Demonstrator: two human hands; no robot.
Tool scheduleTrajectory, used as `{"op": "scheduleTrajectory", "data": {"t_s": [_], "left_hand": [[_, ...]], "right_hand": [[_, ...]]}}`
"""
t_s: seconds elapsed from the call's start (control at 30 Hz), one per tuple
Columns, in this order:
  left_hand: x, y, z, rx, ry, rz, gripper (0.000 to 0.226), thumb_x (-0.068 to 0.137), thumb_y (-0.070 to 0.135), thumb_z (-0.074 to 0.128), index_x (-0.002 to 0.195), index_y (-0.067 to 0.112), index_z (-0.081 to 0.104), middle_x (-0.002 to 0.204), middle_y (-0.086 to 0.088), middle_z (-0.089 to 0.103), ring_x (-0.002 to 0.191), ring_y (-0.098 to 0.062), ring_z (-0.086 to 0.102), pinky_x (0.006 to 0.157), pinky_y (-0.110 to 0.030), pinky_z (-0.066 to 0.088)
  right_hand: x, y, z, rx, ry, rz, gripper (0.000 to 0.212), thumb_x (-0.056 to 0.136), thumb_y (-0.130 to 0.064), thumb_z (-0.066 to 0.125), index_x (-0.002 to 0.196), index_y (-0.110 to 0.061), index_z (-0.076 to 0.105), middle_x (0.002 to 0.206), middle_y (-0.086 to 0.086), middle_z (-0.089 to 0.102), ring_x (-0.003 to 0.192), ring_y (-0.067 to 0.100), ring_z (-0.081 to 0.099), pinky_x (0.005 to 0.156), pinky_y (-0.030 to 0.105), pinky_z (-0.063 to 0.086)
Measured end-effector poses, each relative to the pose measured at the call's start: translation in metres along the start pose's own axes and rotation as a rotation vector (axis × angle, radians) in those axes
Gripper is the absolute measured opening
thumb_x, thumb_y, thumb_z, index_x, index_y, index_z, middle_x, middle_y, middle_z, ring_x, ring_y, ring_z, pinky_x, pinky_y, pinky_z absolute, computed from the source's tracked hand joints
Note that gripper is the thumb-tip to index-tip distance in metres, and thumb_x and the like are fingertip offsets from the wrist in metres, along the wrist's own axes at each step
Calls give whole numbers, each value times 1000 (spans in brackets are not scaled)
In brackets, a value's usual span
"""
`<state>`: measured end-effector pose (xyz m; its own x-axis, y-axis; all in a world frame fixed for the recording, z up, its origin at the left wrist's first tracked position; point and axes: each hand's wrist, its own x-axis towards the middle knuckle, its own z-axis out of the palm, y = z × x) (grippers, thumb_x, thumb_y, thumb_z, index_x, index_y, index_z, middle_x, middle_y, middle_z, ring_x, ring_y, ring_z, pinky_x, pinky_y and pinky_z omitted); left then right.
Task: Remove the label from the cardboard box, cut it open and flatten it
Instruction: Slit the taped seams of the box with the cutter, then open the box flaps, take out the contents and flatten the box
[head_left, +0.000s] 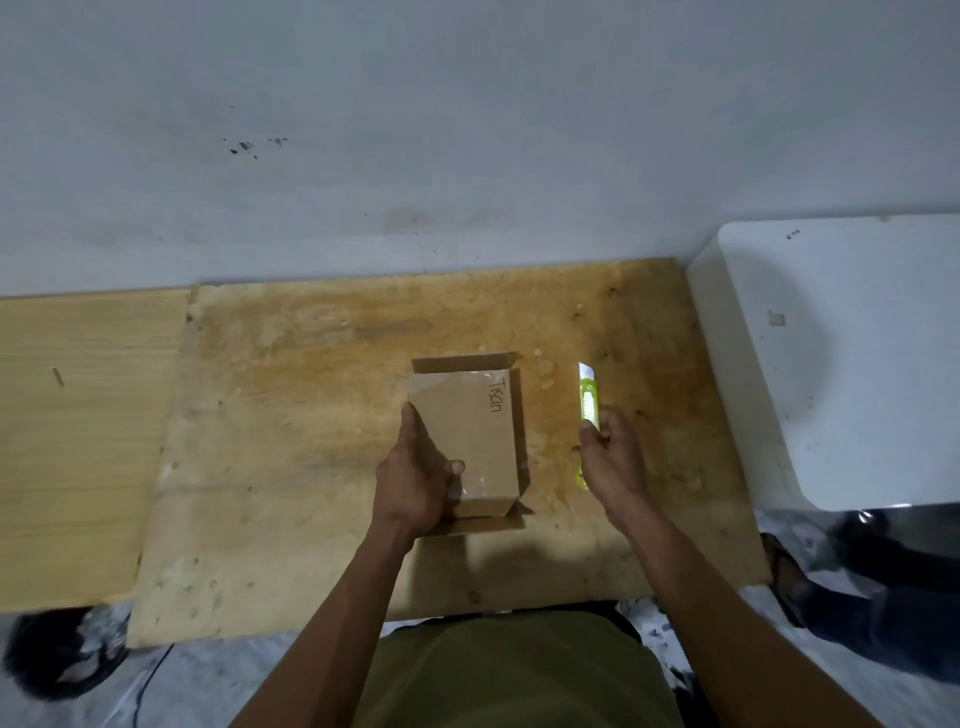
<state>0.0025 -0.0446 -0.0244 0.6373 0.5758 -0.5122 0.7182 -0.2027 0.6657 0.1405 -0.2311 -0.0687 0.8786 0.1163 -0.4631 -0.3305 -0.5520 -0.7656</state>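
While L hand (415, 483) grips the cardboard box (467, 441) steady on the surface (311, 415), I'd keep R hand (610, 457), holding the green cutter (588, 400), slicing taped seams away from fingers.

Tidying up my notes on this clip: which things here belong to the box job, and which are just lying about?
In the job: cardboard box, green utility knife, left hand, right hand.
Lying about: white container, plywood board, black bag.
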Motion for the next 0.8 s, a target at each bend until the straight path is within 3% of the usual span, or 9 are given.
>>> {"op": "scheduleTrajectory", "data": {"t_s": [0.13,0.3,0.4,0.53,0.67,0.8], "left_hand": [[-2,2,-2,10,-7,19,99,87,23,68,154,31,-4,141,-11,51,124,-32,51,98,-40,46],[-3,1,-3,-3,-26,3,96,89,23,67,154,31,-3,141,-12,49,124,-33,51,98,-41,46],[-4,2,-3,5,-28,7,95,89,23,66,154,30,-3,140,-12,50,122,-33,52,97,-41,46],[-5,2,-4,7,-28,10,94,90,25,65,154,29,-3,142,-12,49,123,-32,51,97,-39,45],[-3,-2,-5,-24,-35,7,94,90,25,66,155,28,-2,142,-10,48,125,-31,49,98,-36,44],[-1,-3,-4,-36,-34,21,94,89,24,67,155,27,0,142,-9,49,125,-30,49,96,-32,44]], "right_hand": [[-13,6,7,216,15,102,24,97,-42,53,99,-20,62,70,2,63,48,14,52,42,25,40],[-14,16,12,363,-2,156,18,98,-17,55,112,-16,66,72,5,60,48,12,40,46,27,35],[-11,20,11,289,-25,123,45,96,-11,57,134,-34,52,84,0,64,58,12,46,54,29,44],[-6,21,6,50,-40,55,54,93,-1,54,142,-23,48,119,-2,61,100,18,59,81,24,45],[3,31,10,-215,61,-26,49,91,-6,56,137,-22,54,121,15,57,102,27,60,81,21,42],[-1,30,13,-355,195,-78,41,92,-5,59,133,-9,54,116,22,53,103,38,54,80,31,41]]}}
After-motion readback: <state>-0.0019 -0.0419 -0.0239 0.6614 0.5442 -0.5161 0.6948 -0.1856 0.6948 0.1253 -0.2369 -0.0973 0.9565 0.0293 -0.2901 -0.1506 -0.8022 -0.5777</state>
